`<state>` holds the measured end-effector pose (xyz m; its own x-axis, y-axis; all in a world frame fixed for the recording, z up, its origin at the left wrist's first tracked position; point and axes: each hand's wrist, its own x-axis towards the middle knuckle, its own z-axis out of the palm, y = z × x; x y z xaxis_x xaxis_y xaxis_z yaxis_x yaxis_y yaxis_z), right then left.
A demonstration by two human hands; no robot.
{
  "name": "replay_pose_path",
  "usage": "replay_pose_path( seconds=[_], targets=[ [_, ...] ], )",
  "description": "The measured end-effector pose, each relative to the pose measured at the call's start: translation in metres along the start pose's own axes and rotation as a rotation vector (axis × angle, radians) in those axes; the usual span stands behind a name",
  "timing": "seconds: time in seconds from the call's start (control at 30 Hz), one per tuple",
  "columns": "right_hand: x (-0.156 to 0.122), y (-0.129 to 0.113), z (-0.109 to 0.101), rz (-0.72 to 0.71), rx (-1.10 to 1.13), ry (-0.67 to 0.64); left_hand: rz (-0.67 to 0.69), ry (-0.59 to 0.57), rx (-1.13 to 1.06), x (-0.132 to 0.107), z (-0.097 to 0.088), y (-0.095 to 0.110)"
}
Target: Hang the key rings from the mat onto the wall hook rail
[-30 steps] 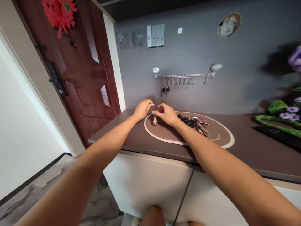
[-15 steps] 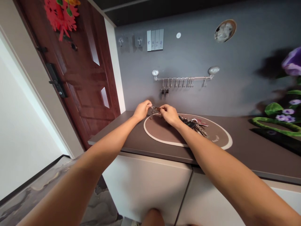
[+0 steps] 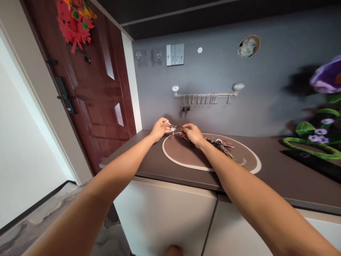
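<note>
A small bunch of keys (image 3: 173,129) hangs between my two hands, just above the left part of an oval brown mat (image 3: 186,166). My left hand (image 3: 160,130) pinches the metal ring end of the bunch. Fingers closed, my right hand (image 3: 193,134) grips a brownish fob at the other end; its exact kind is partly hidden by the fingers. Behind my right wrist, a pile of more keys and fobs (image 3: 220,144) lies on the mat, with a patterned strap among it.
A clear hook rail (image 3: 206,95) on the grey wall carries two small black-topped key sets (image 3: 185,109). Light switches (image 3: 175,54) sit above it. On the right stands a purple flower decoration (image 3: 326,76); a dark red door (image 3: 106,103) is at left.
My head view has tilted up slightly, so the scene sits lower. Between my hands the key bunch now hangs more visibly, and the left fingers have spread a little around the ring.
</note>
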<state>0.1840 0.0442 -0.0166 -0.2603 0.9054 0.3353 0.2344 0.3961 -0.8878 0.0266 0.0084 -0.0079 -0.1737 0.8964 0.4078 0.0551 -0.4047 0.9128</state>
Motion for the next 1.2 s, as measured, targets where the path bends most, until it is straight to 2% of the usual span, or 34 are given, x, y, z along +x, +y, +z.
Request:
replay_pose_path(
  seconds=[0.17,0.4,0.6,0.83,1.2],
  targets=[
    [0.001,0.004,0.0,-0.147,-0.205,0.035,-0.012,-0.01,-0.071,0.001,-0.001,-0.002],
    [-0.003,-0.004,-0.002,-0.356,-0.218,0.068,-0.034,-0.042,-0.077,0.001,0.0,-0.002],
    [-0.005,-0.004,-0.002,-0.501,-0.293,0.047,-0.011,-0.101,-0.067,0.001,-0.001,-0.004],
    [-0.008,-0.009,-0.004,-0.507,-0.396,0.037,0.006,-0.144,-0.091,0.001,-0.001,-0.006],
    [-0.014,-0.014,-0.005,-0.326,-0.212,-0.122,-0.03,-0.103,-0.234,0.001,-0.001,-0.005]
  ],
)
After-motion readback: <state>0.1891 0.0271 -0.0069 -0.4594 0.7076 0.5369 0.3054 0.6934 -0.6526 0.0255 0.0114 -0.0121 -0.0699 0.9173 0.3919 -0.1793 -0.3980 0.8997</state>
